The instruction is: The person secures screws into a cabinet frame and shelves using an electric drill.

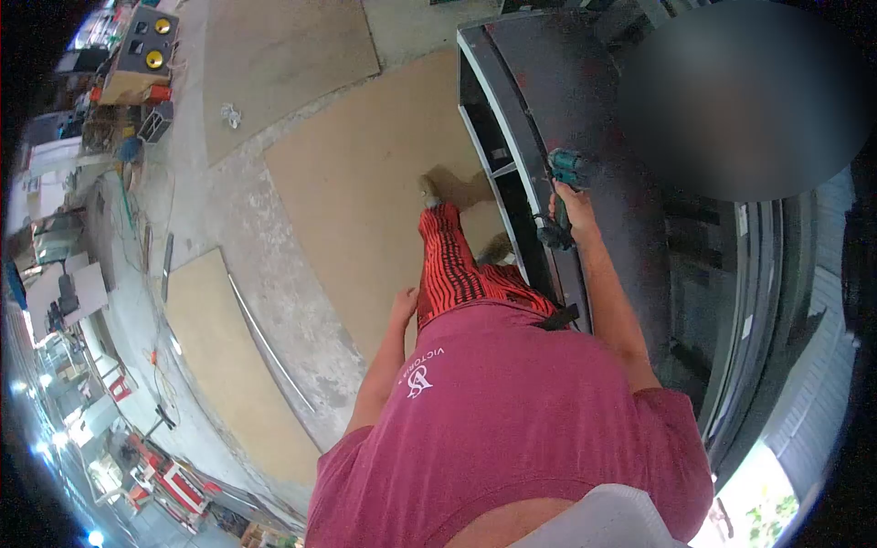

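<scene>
My right hand point(575, 203) is wrapped around the handle of a teal and black cordless drill point(565, 165). The drill is over the near edge of a long dark panelled surface point(630, 237), its battery end towards me. Under that edge runs a pale-edged frame point(498, 119) with open dark compartments. My left hand point(406, 303) hangs low by my left thigh, beside the red and black striped trousers point(448, 260); its fingers are mostly turned out of sight.
Brown sheets point(356, 173) cover part of the concrete floor point(311, 274), one under my feet. A thin pale strip point(269, 342) lies on the left near another board point(233, 365). A speaker box point(146, 46) stands far left. A blurred patch hides the upper right.
</scene>
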Demonstrator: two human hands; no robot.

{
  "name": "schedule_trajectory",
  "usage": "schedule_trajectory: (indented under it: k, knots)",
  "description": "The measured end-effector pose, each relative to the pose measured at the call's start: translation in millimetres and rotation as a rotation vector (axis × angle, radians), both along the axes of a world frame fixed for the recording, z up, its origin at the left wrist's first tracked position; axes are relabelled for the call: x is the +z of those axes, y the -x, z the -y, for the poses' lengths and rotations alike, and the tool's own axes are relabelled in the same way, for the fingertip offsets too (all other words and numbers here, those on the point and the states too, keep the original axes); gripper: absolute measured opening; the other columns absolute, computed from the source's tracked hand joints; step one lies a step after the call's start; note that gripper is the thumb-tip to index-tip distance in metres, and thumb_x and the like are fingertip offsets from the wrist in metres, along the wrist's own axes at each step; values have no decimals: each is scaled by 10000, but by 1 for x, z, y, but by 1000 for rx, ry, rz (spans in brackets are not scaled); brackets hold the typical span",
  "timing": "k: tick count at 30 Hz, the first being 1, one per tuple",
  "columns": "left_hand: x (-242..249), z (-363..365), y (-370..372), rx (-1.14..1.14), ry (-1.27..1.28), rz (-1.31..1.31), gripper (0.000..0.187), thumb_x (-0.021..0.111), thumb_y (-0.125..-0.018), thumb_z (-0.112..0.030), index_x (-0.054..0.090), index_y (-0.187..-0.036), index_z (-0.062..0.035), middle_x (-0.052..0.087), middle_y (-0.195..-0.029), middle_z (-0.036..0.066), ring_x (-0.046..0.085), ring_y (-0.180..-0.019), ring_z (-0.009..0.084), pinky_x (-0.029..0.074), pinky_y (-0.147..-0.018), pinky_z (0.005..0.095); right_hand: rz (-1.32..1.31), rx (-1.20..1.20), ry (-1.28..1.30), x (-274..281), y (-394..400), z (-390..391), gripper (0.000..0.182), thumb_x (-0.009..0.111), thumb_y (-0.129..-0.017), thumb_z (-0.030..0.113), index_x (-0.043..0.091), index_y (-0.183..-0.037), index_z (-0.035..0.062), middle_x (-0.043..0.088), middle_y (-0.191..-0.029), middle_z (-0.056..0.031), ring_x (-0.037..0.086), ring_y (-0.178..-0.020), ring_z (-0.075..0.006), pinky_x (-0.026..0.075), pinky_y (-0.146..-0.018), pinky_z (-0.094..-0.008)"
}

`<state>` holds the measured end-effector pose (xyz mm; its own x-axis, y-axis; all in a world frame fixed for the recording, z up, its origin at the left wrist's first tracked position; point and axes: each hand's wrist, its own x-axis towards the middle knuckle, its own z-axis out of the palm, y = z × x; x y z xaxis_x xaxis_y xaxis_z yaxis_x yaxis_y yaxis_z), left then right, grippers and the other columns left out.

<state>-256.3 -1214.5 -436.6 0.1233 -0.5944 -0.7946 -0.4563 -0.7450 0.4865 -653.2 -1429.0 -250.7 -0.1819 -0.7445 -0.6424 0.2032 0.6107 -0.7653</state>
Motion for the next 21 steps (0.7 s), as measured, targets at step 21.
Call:
schedule_trajectory:
  k: [21]
  knots:
    - [19,244,-74,69,-1,-183,455,492,-869,-338,448,-1226,-59,574,-1002,110,569,-749,183,473,-672,308,73,-145,-97,44,-80,78,217,564,-825,271,552,-851,56,547,-618,-31,525,-517,-135,426,-489,-288]
